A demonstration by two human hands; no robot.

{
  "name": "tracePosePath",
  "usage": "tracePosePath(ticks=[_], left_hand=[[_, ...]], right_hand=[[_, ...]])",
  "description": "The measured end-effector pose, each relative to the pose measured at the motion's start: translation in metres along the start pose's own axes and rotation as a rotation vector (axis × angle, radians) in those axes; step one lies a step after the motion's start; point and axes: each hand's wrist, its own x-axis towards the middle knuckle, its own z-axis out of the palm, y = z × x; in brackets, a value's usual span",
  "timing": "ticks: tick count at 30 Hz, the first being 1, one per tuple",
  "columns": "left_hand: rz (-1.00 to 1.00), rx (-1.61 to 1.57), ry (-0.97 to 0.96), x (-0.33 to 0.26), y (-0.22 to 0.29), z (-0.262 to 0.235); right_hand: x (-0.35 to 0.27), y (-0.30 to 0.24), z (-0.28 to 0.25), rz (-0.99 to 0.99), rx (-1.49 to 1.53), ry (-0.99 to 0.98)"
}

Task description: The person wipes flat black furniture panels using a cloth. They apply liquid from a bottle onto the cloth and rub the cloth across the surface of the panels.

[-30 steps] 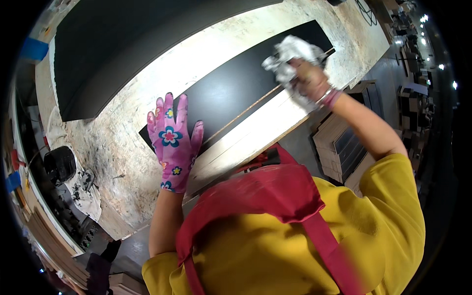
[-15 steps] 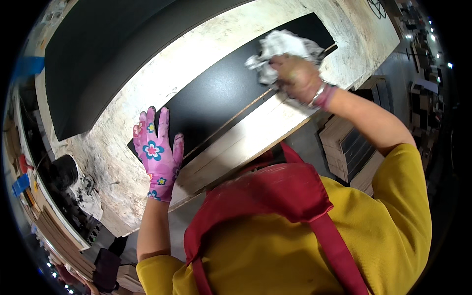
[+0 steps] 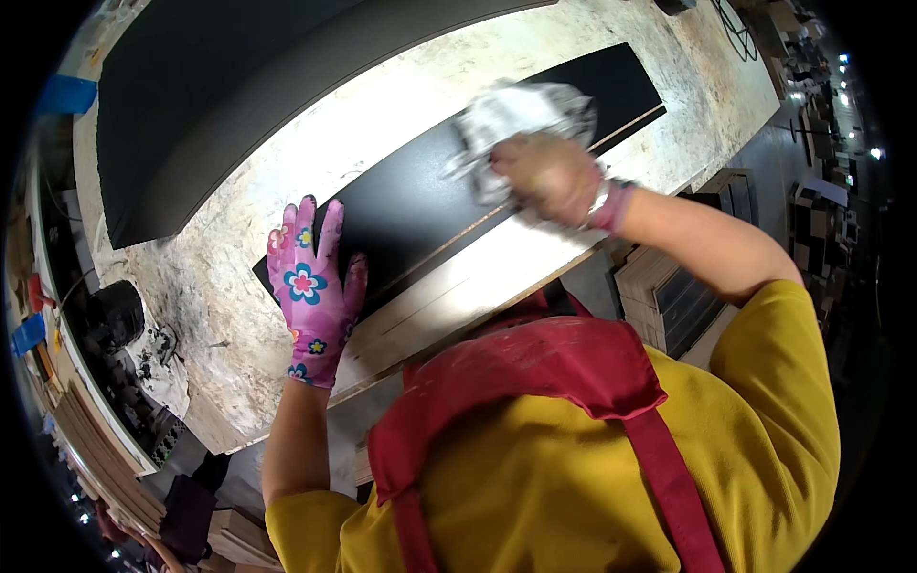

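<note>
A black board (image 3: pixel 401 201) with a pale groove along its near side lies slantwise on the stained white worktable (image 3: pixel 220 372). My left hand (image 3: pixel 310 282), in a pink flowered glove with dark-smudged fingertips, rests flat on the board's left end with the fingers stretched out. Farther right, my right hand (image 3: pixel 549 177) presses a crumpled white rag (image 3: pixel 525 115) with grey marks onto the board's upper face. Motion blurs this hand and the rag, and the rag hides the board beneath it.
A larger black panel (image 3: pixel 201 124) lies along the table's far left side. Near the left edge sit a black container (image 3: pixel 117 313) and a black-smeared white cloth (image 3: pixel 164 368). Stacked boards (image 3: pixel 669 286) stand on the floor beyond the table's right front edge.
My right hand has slid the rag leftward along the board, uncovering more of its right end. My left hand stays on the left end.
</note>
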Motion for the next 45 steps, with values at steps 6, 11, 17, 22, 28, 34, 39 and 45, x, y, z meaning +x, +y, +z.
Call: tracePosePath(ticks=[6,11,17,22,28,34,39,45], left_hand=[[0.061,-0.056,0.038,0.004,0.002,0.001],[0.066,0.064,-0.006,0.007,0.001,0.005],[0.036,0.125,-0.062,0.002,0.008,-0.001],[0.044,0.081,-0.006,0.009,0.018,-0.004],[0.055,0.084,-0.006,0.000,0.007,0.001],[0.078,0.013,0.047,0.012,0.020,-0.002],[0.042,0.009,0.045,0.005,0.015,-0.006],[0.003,-0.213,0.072,0.004,-0.056,-0.018]], right_hand=[[-0.009,-0.003,-0.007,0.174,0.116,0.159],[0.035,-0.080,0.082,0.101,0.101,0.074],[-0.089,0.129,-0.006,1.038,0.257,0.319],[-0.173,0.234,-0.093,1.379,0.033,0.139],[-0.091,0.113,-0.031,0.364,-0.110,0.219],[-0.180,0.277,-0.076,1.279,0.097,0.281],[-0.121,0.188,-0.083,0.866,0.396,0.403],[-0.107,0.177,0.015,0.744,0.027,0.524]])
